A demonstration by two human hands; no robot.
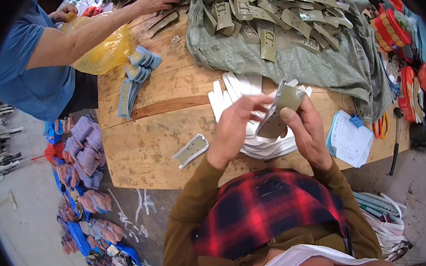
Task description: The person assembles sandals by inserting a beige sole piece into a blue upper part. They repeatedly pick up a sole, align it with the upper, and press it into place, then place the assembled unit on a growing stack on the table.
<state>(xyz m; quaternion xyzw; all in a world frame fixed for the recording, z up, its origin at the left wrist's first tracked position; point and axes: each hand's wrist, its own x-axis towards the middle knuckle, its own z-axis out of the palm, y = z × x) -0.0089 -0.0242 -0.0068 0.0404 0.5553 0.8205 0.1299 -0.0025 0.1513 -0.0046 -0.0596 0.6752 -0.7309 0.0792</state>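
Observation:
An olive slipper strap (291, 97), curved and punched with small holes, is held up before me above the table. My right hand (308, 134) grips its right side, thumb across the front. At its left edge, the bent fingers of my left hand (237, 126) close on a pale rim; the fingertips are partly hidden. White strips (270, 148) lie fanned in a stack beneath both hands. Left of my left wrist, another olive strap (192, 150) with pale edges rests alone on the wooden table (144, 162).
Many olive straps (273, 13) are heaped on a grey-green woven sack (288, 68) at the back. Blue straps (135, 79) sit at left, near a co-worker's arm (98, 34) and yellow plastic bag (107, 51). Papers (350, 138) and orange-handled scissors (380, 126) lie right.

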